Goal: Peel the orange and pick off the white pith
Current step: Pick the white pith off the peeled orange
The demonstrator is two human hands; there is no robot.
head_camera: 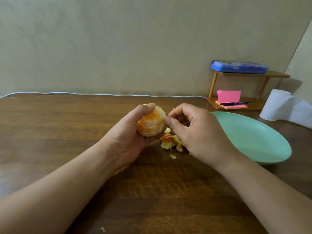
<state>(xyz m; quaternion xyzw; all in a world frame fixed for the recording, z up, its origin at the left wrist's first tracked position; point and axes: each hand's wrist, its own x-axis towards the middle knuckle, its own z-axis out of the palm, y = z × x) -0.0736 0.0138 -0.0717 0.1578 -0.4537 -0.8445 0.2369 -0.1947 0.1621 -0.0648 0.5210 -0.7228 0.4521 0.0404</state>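
My left hand (130, 134) grips a peeled orange (152, 123), its flesh streaked with white pith, a little above the wooden table (67, 132). My right hand (194, 130) is just to the right of the fruit, its thumb and forefinger pinching at the pith on the orange's right side. A small heap of peel and pith scraps (170, 141) lies on the table under and between the two hands, partly hidden by my right hand.
A pale green plate (253, 137) sits to the right of my right hand. Behind it stand a small wooden shelf (236, 105) with pink sticky notes, a pen and a blue case, and a white paper roll (278, 105). A cable (84, 94) runs along the wall.
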